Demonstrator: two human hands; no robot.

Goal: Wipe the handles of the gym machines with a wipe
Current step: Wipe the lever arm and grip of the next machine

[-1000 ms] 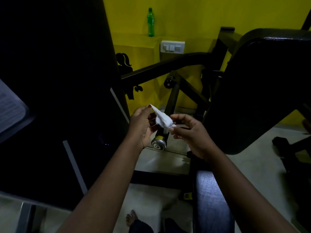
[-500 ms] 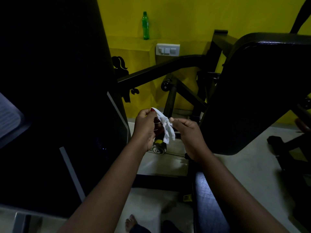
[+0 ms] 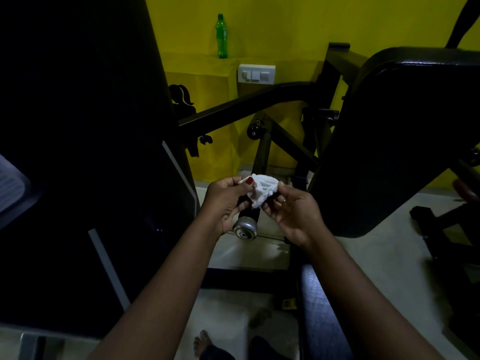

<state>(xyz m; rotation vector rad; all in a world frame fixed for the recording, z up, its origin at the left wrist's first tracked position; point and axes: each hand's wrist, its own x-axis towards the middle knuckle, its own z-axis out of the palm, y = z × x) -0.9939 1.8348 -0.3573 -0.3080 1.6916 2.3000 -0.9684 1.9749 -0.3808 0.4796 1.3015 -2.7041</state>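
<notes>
A crumpled white wipe (image 3: 261, 189) is held between both hands just above a black machine handle (image 3: 261, 157) that ends in a silver cap (image 3: 245, 228). My left hand (image 3: 227, 202) pinches the wipe's left edge with thumb and fingers. My right hand (image 3: 291, 211) pinches its right side. The part of the handle under the wipe and fingers is hidden, so I cannot tell whether the wipe touches it.
A large black padded backrest (image 3: 389, 141) fills the right. A dark machine panel (image 3: 85, 152) fills the left. Behind stand a yellow wall, a green bottle (image 3: 221, 36) on a ledge and a white switch plate (image 3: 256, 73). A black seat pad (image 3: 322, 315) lies below my right arm.
The wipe, stretched in a strip a second ago, is now bunched into a wad between both hands. Both hands moved closer together over the handle.
</notes>
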